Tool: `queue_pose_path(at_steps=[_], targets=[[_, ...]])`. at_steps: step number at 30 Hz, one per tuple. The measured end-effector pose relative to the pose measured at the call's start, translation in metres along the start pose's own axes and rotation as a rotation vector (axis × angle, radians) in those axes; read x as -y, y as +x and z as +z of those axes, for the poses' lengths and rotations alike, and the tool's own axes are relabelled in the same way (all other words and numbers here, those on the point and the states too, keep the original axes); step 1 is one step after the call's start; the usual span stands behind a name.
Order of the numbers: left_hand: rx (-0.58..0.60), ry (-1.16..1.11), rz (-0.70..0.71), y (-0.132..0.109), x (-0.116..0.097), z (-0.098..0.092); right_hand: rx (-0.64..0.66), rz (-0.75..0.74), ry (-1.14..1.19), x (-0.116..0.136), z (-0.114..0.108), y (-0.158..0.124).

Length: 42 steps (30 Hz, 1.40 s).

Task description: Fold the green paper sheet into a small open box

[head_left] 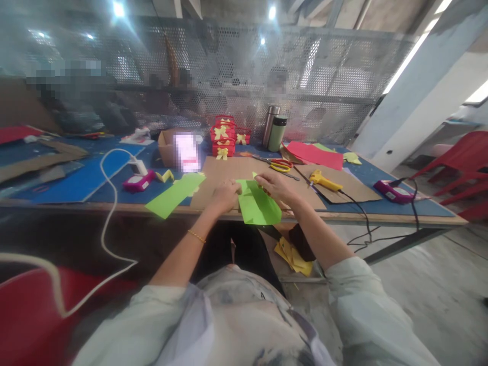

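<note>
My left hand (227, 195) is closed, its thumb and fingers pinching the left edge of a bright green sheet of paper (260, 207). The sheet hangs a little over the front edge of the table. My right hand (277, 186) is closed over the sheet's upper right part, and a small green tip sticks up by its fingertips. A bit of red shows under the right fingers, too small to name. Left of my hands lies another green paper strip (173, 195). Brown cardboard (213, 170) lies beneath my hands.
Behind stand stacked red boxes with yellow bows (223, 137), a lit phone (186, 152) and two flasks (277, 133). To the right lie scissors (281, 166), a yellow glue gun (325, 180) with its cord, red paper (314, 155) and a purple power block (394, 191). A white cable (110, 203) hangs left.
</note>
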State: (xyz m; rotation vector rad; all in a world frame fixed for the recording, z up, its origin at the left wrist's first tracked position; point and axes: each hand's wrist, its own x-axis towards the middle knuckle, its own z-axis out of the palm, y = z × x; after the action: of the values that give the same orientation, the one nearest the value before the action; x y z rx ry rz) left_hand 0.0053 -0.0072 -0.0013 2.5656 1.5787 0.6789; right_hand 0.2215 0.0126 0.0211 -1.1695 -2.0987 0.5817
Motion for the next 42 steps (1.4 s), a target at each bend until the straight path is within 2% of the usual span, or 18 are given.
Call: queue_pose_path(at_steps=[6, 13, 25, 36, 42], targets=[[-0.009, -0.019, 0.000, 0.000, 0.002, 0.003, -0.006, -0.010, -0.222, -0.014, 0.011, 0.005], [0.007, -0.034, -0.019, -0.001, 0.000, 0.001, 0.024, -0.113, -0.482, -0.024, 0.022, 0.006], [0.012, -0.010, -0.014, 0.000, 0.000, 0.001, 0.071, -0.071, -0.711, -0.008, 0.028, -0.005], [0.007, 0.021, 0.004, -0.001, 0.001, 0.000, 0.128, -0.030, -0.779, 0.009, 0.027, -0.008], [0.016, 0.021, 0.001, -0.001, 0.000, -0.001, 0.145, -0.164, -0.630, 0.002, 0.029, -0.001]])
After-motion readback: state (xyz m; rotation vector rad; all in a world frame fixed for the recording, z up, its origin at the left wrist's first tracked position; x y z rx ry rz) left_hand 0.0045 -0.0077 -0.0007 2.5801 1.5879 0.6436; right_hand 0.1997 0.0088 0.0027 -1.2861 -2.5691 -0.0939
